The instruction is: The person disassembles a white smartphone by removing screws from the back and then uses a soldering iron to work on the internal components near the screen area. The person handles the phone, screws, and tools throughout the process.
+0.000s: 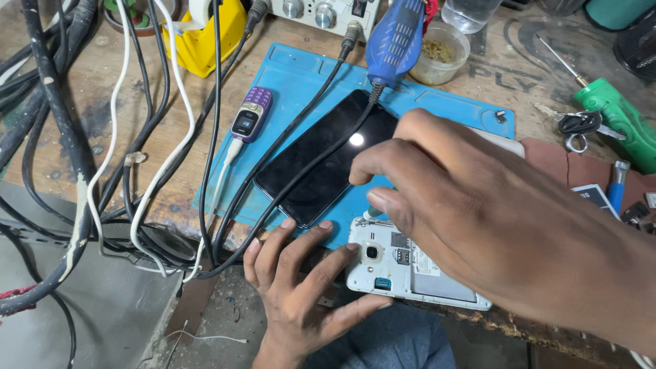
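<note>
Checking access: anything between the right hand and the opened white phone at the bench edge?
Nothing visible. The right hand hovers directly over the opened white phone, fingers just above its top edge. The left hand steadies its left end. The black phone and black cable lie beside it.

Opened phone (403, 270) between left hand (301, 287) and right hand (465, 212), smartphone (321, 160) on mat (294, 75) beyond the hands, keys (581, 126) far right.
</note>
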